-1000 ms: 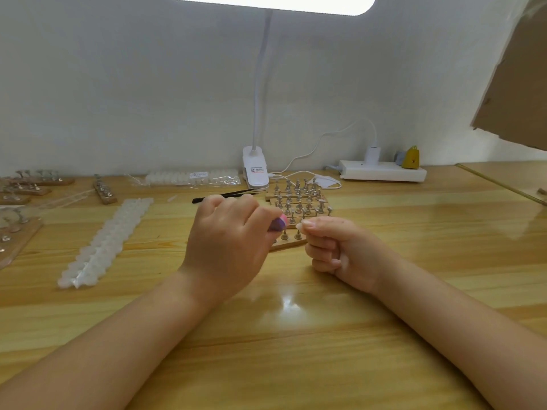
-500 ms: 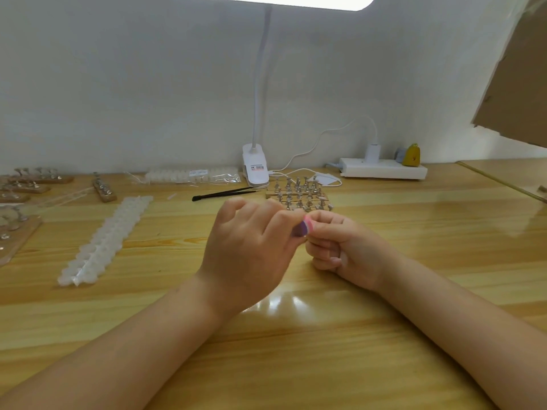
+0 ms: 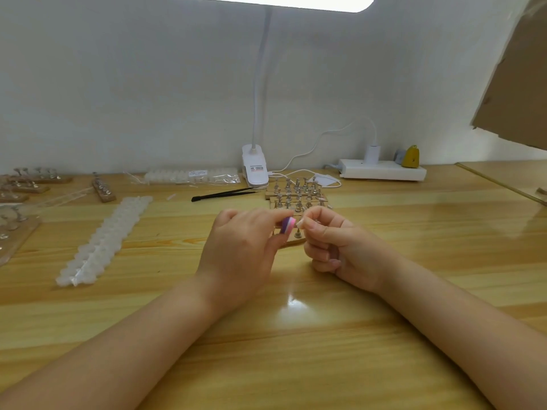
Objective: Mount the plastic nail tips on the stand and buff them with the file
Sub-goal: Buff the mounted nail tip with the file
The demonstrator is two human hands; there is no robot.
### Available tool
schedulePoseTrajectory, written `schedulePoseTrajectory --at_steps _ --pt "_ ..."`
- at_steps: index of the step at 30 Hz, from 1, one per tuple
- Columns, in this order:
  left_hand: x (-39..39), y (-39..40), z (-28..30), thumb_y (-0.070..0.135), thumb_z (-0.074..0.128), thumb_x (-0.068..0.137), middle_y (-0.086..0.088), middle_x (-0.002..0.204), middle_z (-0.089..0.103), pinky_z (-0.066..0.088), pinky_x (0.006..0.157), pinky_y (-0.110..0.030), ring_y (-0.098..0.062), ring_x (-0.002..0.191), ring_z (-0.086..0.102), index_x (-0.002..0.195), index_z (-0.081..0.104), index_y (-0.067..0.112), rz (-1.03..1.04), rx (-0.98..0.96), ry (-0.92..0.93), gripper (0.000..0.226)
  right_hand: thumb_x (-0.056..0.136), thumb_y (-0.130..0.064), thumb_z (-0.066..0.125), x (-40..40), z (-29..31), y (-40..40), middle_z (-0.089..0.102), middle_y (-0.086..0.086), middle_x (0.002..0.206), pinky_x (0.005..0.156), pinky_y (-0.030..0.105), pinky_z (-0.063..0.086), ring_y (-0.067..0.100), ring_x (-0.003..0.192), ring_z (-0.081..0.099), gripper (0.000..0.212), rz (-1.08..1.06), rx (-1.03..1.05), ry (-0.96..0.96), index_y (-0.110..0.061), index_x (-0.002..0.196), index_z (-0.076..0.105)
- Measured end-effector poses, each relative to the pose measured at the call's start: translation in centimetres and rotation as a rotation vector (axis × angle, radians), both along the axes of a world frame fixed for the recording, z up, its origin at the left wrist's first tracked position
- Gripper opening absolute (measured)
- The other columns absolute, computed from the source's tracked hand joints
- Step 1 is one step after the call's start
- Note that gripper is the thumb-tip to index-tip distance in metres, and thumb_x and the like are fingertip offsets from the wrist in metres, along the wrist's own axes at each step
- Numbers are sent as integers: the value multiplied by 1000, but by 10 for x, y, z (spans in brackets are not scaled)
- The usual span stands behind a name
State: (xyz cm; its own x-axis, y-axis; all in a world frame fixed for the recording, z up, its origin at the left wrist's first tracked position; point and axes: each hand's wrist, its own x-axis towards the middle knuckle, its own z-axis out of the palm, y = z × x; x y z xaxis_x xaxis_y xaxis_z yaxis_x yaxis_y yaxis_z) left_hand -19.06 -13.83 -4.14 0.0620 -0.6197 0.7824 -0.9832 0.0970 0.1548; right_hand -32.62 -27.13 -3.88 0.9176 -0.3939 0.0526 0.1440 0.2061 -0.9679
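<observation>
Over wooden table, left hand grips file; right hand pinches nail tip.

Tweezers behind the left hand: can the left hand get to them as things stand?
Probably not right away. The path over the table to the black tweezers looks open, but the left hand is gripping the pink-purple file, so it would need to put that down first.

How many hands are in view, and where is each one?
2. The left hand holds a purple-pink file at the table's centre; the right hand, just beside it, pinches a nail tip. Neither is hidden.
</observation>
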Motion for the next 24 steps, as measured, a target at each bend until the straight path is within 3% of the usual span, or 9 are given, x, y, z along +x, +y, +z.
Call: schedulePoseTrajectory --at_steps 3,8,11,15,20,24 --pt "-2 -2 3 21 55 93 11 97 67 40 83 -31 9 79 45 114 64 13 -86 -37 81 24 86 -17 57 0 0 0 41 -5 61 42 19 18 8 49 36 6 2 -17 11 -15 88 52" --pt "1 -1 1 19 59 94 10 102 69 41 84 -36 -10 86 61 115 65 19 -63 127 77 22 88 -18 57 -1 0 -2 45 -6 61 41 18 20 7 50 37 4 14 7 -8 -16 89 54" --pt "1 -2 3 15 59 91 7 101 67 44 81 -37 -3 77 52 117 62 12 -75 18 152 26 85 -19 61 0 -2 -2 44 -6 61 39 16 24 8 50 38 9 37 -6 -6 -15 90 55" --pt "-1 -1 4 17 58 94 10 104 67 45 84 -38 6 80 45 118 63 17 -143 149 152 24 87 -18 58 -1 0 -2 46 -6 62 40 16 23 7 50 39 4 23 5 -10 -15 88 55" --pt "-1 -1 4 17 58 92 16 98 61 48 80 -39 -3 75 54 118 62 16 -125 46 223 27 86 -18 57 0 0 -1 45 -6 62 40 16 21 8 50 38 3 17 4 -14 -15 88 57" --pt "-2 -1 4 17 60 93 17 98 64 46 83 -38 7 77 50 114 64 20 -154 155 207 21 86 -18 58 -1 0 -2 46 -5 61 41 17 20 7 50 38 4 9 23 -18 -15 88 55"
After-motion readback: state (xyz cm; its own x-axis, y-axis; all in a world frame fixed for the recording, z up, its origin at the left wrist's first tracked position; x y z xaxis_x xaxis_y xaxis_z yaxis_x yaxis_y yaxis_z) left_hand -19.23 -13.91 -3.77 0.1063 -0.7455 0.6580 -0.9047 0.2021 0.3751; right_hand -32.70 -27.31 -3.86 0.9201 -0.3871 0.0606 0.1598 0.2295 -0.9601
